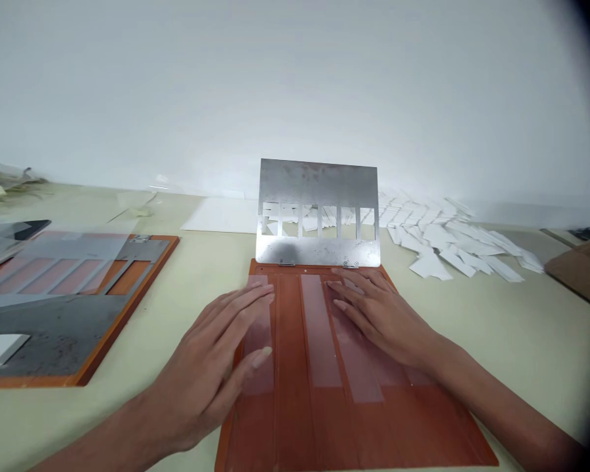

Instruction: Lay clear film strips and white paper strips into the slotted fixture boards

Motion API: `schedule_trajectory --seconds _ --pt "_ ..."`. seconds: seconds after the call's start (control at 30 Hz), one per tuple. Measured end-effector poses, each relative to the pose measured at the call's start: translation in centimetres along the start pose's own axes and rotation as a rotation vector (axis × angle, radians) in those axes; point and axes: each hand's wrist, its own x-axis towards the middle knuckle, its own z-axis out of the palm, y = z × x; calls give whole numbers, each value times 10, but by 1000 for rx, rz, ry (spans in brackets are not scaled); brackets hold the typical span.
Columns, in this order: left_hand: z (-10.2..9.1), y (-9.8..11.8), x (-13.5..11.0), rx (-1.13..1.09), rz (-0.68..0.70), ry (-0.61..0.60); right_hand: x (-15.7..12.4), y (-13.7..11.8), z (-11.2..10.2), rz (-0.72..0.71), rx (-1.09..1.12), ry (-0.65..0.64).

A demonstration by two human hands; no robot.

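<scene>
A reddish-brown grooved board (295, 419) lies in front of me, with several translucent strips (319, 341) set lengthwise on it. At its far edge a hinged metal plate (319, 183) with a row of rectangular cut-outs stands raised. My left hand (211, 360) is open, its outstretched fingers resting over the leftmost strip (259, 328). On the board's right side, my right hand (383, 314) lies open with fingers spread across other strips, partly hiding them. Neither hand grips anything.
To the left lies a second orange board (167, 246) with a metal plate (78, 341), a translucent sheet (113, 246) and a white block (2, 349). White paper pieces (452, 239) are heaped behind right, near a brown object (583, 269). A white sheet (221, 215) lies behind.
</scene>
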Motion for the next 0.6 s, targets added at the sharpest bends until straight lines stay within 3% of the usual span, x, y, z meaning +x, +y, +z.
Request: schedule_trajectory --seconds 0.17,0.3,0.6 --pt "4 -22 -15 -69 -66 95 5 5 4 28 3 31" --pt "8 -28 -16 -192 -169 153 7 8 4 26 17 -6" --pt "7 -31 -15 -290 -197 136 12 7 6 61 60 41"
